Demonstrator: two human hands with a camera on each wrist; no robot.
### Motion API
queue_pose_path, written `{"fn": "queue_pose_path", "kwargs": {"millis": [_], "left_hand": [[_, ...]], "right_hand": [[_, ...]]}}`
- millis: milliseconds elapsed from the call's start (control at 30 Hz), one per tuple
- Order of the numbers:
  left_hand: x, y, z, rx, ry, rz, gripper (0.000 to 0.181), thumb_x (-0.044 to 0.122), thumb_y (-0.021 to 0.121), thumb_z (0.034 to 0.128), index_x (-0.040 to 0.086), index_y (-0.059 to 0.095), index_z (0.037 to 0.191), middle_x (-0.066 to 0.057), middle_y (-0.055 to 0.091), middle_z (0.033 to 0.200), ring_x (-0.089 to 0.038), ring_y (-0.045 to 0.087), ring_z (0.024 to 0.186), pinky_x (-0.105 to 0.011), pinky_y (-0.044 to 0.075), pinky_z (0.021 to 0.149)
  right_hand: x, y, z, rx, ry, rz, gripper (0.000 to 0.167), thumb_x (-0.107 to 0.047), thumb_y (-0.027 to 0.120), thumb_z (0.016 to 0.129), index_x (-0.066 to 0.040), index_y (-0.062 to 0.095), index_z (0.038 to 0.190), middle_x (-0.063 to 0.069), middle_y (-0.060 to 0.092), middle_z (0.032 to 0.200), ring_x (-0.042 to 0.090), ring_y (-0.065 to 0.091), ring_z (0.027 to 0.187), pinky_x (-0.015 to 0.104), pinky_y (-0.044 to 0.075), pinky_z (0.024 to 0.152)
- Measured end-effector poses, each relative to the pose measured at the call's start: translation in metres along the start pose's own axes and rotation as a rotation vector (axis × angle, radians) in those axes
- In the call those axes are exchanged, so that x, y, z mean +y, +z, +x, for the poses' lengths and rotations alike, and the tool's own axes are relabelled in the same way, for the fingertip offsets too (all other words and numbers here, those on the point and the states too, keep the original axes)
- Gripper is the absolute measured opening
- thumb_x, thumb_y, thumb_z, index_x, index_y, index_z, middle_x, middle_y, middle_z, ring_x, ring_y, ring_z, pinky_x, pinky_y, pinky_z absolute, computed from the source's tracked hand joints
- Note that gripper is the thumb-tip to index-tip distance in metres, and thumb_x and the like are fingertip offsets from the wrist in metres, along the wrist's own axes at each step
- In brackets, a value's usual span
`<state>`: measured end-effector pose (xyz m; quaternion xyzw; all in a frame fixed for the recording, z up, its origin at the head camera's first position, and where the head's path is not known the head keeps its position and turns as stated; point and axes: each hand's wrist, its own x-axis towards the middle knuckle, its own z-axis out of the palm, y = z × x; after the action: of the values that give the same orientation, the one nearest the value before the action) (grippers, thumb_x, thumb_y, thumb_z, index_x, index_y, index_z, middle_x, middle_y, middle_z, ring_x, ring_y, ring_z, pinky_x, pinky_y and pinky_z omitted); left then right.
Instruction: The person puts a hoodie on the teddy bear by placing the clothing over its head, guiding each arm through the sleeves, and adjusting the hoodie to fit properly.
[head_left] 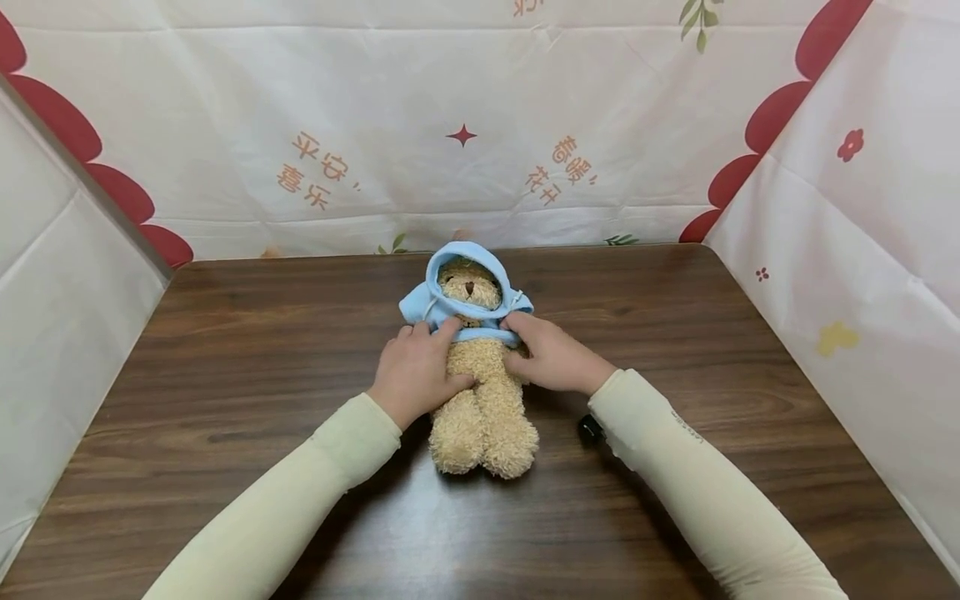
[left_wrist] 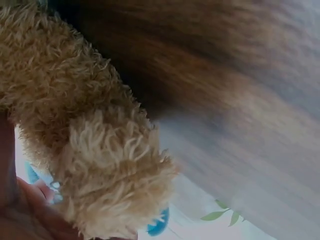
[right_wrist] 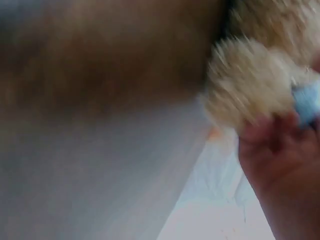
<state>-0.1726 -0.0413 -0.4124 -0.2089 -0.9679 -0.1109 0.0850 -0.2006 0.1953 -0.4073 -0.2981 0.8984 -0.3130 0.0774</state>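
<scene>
A curly tan teddy bear (head_left: pixel 483 392) lies on its back on the table, feet toward me. Bunched over its head and chest is a light blue hoodie (head_left: pixel 487 333), the hood framing its face. My left hand (head_left: pixel 420 371) grips the hoodie's lower edge on the left, thumb lying across the bear's belly. On the other side my right hand (head_left: pixel 555 357) pinches the hem, thumb against the bear's flank. Fur covers most of the left wrist view, where the left fingertips are hidden. In the right wrist view, curled fingers touch fur and blue cloth.
The dark wood-grain table (head_left: pixel 262 350) extends around the bear. White printed cloth (head_left: pixel 375 100) with red scalloped borders hangs behind and at both sides. A small black object (head_left: pixel 590 429) shows under the right cuff.
</scene>
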Motion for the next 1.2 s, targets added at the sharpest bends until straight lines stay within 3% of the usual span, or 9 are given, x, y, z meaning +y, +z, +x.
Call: {"fn": "queue_pose_path", "kwargs": {"millis": [167, 400, 567, 700, 800, 900, 1000, 1100, 1200], "left_hand": [[0.001, 0.001, 0.001, 0.012, 0.007, 0.009, 0.076, 0.064, 0.076, 0.0752, 0.018, 0.051, 0.13, -0.016, 0.059, 0.096, -0.031, 0.057, 0.079, -0.044, 0.049, 0.059], [0.0, 0.002, -0.001, 0.008, -0.001, -0.01, 0.076, 0.06, 0.079, 0.0744, 0.015, 0.05, 0.128, -0.014, 0.054, 0.096, -0.028, 0.055, 0.075, -0.043, 0.049, 0.057], [-0.001, 0.004, -0.002, 0.026, -0.004, -0.051, 0.074, 0.057, 0.081, 0.0736, 0.013, 0.05, 0.125, -0.013, 0.055, 0.094, -0.028, 0.056, 0.073, -0.043, 0.05, 0.057], [-0.004, 0.005, -0.003, 0.042, 0.015, -0.09, 0.074, 0.057, 0.08, 0.0746, 0.012, 0.051, 0.126, -0.013, 0.055, 0.1, -0.03, 0.057, 0.081, -0.045, 0.051, 0.065], [-0.009, 0.003, -0.004, 0.034, 0.068, -0.149, 0.079, 0.057, 0.078, 0.0772, 0.01, 0.049, 0.134, -0.014, 0.055, 0.115, -0.033, 0.057, 0.096, -0.046, 0.05, 0.08], [-0.018, -0.006, -0.004, -0.03, 0.144, -0.229, 0.078, 0.05, 0.074, 0.0842, 0.008, 0.045, 0.143, -0.015, 0.052, 0.132, -0.035, 0.053, 0.115, -0.048, 0.045, 0.096], [-0.03, -0.018, -0.001, -0.148, 0.205, -0.313, 0.072, 0.031, 0.069, 0.088, 0.007, 0.039, 0.149, -0.015, 0.046, 0.144, -0.033, 0.047, 0.129, -0.046, 0.038, 0.106], [-0.04, -0.028, 0.002, -0.262, 0.22, -0.364, 0.071, 0.015, 0.066, 0.0888, 0.008, 0.035, 0.152, -0.015, 0.041, 0.15, -0.028, 0.042, 0.136, -0.044, 0.035, 0.109], [-0.046, -0.031, 0.004, -0.308, 0.217, -0.37, 0.069, 0.011, 0.069, 0.0903, 0.006, 0.035, 0.15, -0.017, 0.042, 0.149, -0.027, 0.043, 0.135, -0.044, 0.037, 0.108]], "right_hand": [[0.006, -0.003, -0.004, -0.101, 0.011, -0.076, 0.038, -0.019, 0.068, 0.086, -0.015, 0.044, 0.116, 0.004, 0.045, 0.097, 0.016, 0.047, 0.076, 0.034, 0.043, 0.067], [0.001, 0.004, 0.001, -0.014, 0.006, -0.194, 0.024, -0.015, 0.072, 0.089, -0.014, 0.047, 0.087, 0.0, 0.043, 0.075, 0.014, 0.043, 0.064, 0.032, 0.039, 0.061], [-0.002, 0.008, 0.002, 0.054, 0.032, -0.277, 0.037, -0.017, 0.072, 0.09, -0.016, 0.042, 0.069, -0.004, 0.033, 0.06, 0.011, 0.033, 0.053, 0.028, 0.033, 0.054], [0.001, 0.009, 0.0, 0.064, 0.067, -0.293, 0.035, -0.023, 0.074, 0.09, -0.015, 0.044, 0.072, -0.002, 0.037, 0.066, 0.013, 0.036, 0.056, 0.03, 0.034, 0.055], [0.003, 0.008, -0.003, 0.036, 0.083, -0.289, 0.032, -0.03, 0.075, 0.089, -0.013, 0.049, 0.082, 0.001, 0.041, 0.075, 0.015, 0.041, 0.062, 0.032, 0.036, 0.058], [0.003, 0.005, -0.006, -0.001, 0.077, -0.28, 0.034, -0.035, 0.074, 0.088, -0.012, 0.05, 0.09, 0.004, 0.042, 0.081, 0.017, 0.041, 0.066, 0.033, 0.036, 0.059], [0.001, 0.002, -0.008, -0.041, 0.058, -0.262, 0.037, -0.037, 0.072, 0.088, -0.012, 0.047, 0.097, 0.005, 0.04, 0.087, 0.017, 0.041, 0.066, 0.033, 0.037, 0.059], [-0.002, -0.002, -0.009, -0.084, 0.041, -0.231, 0.039, -0.035, 0.071, 0.087, -0.011, 0.045, 0.105, 0.006, 0.039, 0.093, 0.016, 0.043, 0.065, 0.032, 0.04, 0.058], [-0.005, -0.005, -0.01, -0.123, 0.031, -0.207, 0.045, -0.033, 0.071, 0.084, -0.011, 0.043, 0.112, 0.006, 0.04, 0.098, 0.015, 0.045, 0.064, 0.032, 0.042, 0.059]]}}
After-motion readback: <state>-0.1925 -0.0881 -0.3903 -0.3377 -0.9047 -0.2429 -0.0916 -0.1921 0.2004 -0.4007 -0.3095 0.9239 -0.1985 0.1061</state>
